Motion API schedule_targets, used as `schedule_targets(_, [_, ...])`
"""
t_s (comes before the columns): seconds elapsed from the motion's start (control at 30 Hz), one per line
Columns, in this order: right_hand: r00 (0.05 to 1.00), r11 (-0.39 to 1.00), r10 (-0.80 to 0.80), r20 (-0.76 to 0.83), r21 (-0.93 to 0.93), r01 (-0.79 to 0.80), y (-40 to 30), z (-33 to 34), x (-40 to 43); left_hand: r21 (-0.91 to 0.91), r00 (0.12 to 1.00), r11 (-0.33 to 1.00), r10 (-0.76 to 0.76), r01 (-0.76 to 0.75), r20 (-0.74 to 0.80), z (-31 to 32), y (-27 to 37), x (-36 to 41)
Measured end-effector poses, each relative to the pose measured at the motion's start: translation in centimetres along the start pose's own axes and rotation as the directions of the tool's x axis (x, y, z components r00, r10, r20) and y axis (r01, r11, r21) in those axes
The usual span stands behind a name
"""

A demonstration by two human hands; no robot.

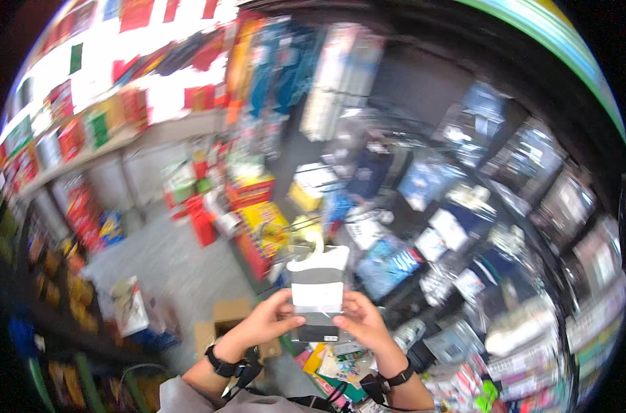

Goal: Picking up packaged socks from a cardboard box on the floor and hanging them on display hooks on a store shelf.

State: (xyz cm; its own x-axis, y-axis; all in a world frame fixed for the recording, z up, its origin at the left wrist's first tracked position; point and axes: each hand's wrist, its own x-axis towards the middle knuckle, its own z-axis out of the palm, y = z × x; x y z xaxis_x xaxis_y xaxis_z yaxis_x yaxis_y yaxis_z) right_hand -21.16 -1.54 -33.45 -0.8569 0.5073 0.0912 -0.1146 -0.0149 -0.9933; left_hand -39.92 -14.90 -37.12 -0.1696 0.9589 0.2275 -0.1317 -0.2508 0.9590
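Note:
Between my two hands, upright in front of my body, is a flat package in clear plastic with black, grey and white bands (318, 295); its exact content cannot be told. My left hand (277, 319) grips its left edge, the thumb across the front. On the right edge is my right hand (360, 319), its thumb also on the front. Both wrists wear black straps. Below the package lie colourful packets (344, 359). Beyond its top edge are a yellow and red box (264, 224) and blurred plastic-wrapped goods.
Plastic-wrapped packs (388, 266) cover the display at the right, with a dark rack behind. An open cardboard box (233, 312) stands on the grey floor by my left forearm. Shelves with red boxes (73, 139) line the left side. Much is motion-blurred.

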Motion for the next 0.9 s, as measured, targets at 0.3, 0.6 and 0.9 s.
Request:
schedule_targets(0.3, [0.927, 0.893, -0.244, -0.285, -0.439, 0.1, -10.1, -3.5, -10.0, 0.04, 0.933, 0.97, 0.217, -0.239, 0.288, 10.1, 9.2, 8.5])
schedule_targets(0.6, [0.63, 0.837, -0.536, -0.562, -0.449, 0.313, -18.5, -6.0, -14.2, -0.142, 0.807, 0.915, 0.4, -0.377, 0.435, 20.0, 17.6, 15.0])
schedule_targets(0.9, [0.501, 0.809, -0.583, -0.639, -0.51, 0.292, -23.2, -7.9, -14.7, -0.073, 0.731, 0.861, 0.469, -0.503, 0.495, 24.8, 19.8, 19.5])
